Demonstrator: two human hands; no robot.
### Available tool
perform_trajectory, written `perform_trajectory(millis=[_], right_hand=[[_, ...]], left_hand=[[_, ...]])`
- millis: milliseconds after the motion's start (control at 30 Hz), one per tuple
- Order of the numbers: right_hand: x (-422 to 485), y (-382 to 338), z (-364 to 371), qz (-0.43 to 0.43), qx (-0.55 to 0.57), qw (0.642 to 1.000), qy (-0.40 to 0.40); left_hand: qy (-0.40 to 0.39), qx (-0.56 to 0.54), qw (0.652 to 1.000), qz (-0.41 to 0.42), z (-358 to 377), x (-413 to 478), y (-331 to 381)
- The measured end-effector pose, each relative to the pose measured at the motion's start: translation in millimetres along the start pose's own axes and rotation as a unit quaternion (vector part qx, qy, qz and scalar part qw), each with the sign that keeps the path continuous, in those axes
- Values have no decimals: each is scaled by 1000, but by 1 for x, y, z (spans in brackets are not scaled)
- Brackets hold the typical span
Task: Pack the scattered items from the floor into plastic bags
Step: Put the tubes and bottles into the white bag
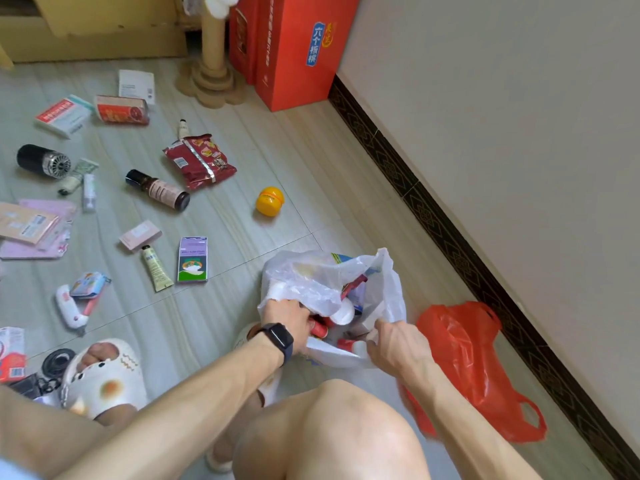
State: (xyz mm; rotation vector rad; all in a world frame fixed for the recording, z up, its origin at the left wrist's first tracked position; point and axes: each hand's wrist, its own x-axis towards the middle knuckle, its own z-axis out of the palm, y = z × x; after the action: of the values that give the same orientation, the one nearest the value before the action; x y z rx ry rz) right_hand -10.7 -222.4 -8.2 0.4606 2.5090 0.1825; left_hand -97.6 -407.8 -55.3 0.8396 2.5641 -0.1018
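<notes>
A white plastic bag [311,282] stands open on the floor in front of my knees, partly filled with packets and small containers. My left hand [287,318], with a dark watch on the wrist, is inside the bag's mouth, closed on a small red container [320,328]. My right hand [394,344] pinches the bag's near right edge and holds it open. A red plastic bag [467,362] lies crumpled on the floor to the right. Scattered items lie to the left: a red snack packet [199,161], a dark bottle [157,190], a yellow round container [269,200], a purple box [193,259], a cream tube [156,270].
A wall with a dark skirting board [450,233] runs along the right. Red cartons [294,50] and a cardboard post [211,60] stand at the back. More boxes, packets and a black cylinder [43,161] lie at the far left. My slippered foot [100,379] rests bottom left.
</notes>
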Motion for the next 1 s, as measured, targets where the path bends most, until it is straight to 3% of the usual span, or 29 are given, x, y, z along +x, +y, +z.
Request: perform_trajectory(millis=[133, 300, 400, 533, 667, 800, 900, 1000], right_hand=[[-4, 17, -14, 71, 9, 997, -38], [-8, 24, -31, 85, 17, 995, 54], [-10, 28, -34, 95, 37, 991, 82], [-15, 42, -24, 94, 41, 995, 4], [-19, 46, -23, 83, 84, 993, -14], [-28, 34, -35, 38, 40, 997, 56], [-31, 12, -52, -14, 67, 990, 124], [-30, -19, -79, -84, 116, 973, 184]], left_hand=[[7, 135, 991, -6, -26, 7, -35], [52, 203, 978, 16, -92, -4, -56], [50, 127, 989, 49, -109, -3, -73], [67, -35, 988, 133, -104, -11, -81], [69, -114, 983, 126, -107, -22, -71], [81, -150, 979, 113, -126, -22, -66], [94, -151, 976, 124, -144, -21, -73], [123, -77, 981, 131, -162, -21, -92]])
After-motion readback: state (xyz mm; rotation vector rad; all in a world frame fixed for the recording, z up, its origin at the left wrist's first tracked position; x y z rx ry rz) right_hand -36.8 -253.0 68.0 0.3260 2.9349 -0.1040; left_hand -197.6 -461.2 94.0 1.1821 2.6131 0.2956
